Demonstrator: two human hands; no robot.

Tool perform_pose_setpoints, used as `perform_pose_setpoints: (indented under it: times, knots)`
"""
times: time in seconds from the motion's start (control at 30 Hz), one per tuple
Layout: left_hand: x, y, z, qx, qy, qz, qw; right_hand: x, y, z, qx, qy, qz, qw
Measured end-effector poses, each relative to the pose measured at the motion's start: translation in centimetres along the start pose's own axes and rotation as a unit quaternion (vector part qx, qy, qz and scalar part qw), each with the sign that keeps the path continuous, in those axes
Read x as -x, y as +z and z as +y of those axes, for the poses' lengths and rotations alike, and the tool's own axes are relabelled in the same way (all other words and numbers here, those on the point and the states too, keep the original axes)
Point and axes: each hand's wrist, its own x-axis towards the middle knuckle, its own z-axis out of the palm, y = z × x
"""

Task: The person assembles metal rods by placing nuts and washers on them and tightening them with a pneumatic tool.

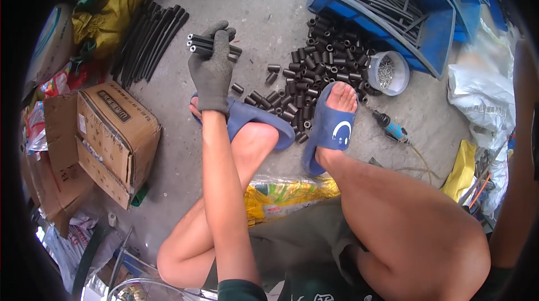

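Note:
My left hand (213, 68), in a dark grey glove, is closed around several short black rods (203, 42) with pale, shiny ends. It is held over the floor, above my left foot in its blue slipper. To its left lies a row of longer black rods (150, 42). On its right a heap of short black tube pieces (320, 59) spreads across the concrete, with a few strays near the glove. My right forearm (519, 155) runs up the right rim of the view, and its hand is out of sight.
Blue crates (387, 20) with black rods stand at the far right. Beside the heap are a clear round tub (400, 79) of small metal parts and a blue corded power tool (393, 130). An open cardboard box (115, 138) sits at left, yellow sacks (112, 12) behind it.

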Motion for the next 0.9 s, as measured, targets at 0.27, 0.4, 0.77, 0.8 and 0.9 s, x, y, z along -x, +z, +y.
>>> perform_pose_setpoints:
  times: [0.27,0.4,0.77,0.8,0.9]
  knots:
    - [-0.2,-0.5,0.3,-0.011,-0.009,-0.009,1.000,-0.1,0.7,1.0,-0.013,0.028,0.009,0.999]
    - [-0.3,-0.4,0.4,-0.013,0.004,-0.008,1.000,0.3,0.2,0.9,-0.016,0.028,0.017,0.999]
    - [-0.1,0.3,0.7,0.046,-0.020,0.011,0.999,-5.8,-4.6,4.8,-0.044,-0.099,0.128,0.986]
    - [1.4,-4.5,0.2,-0.013,-0.045,0.062,0.997,-12.0,-4.9,7.1,-0.134,-0.146,0.152,0.968]
    - [0.6,-0.8,0.7,0.046,-0.040,0.037,0.997,-18.3,-12.1,8.3,-0.280,-0.133,0.406,0.860]
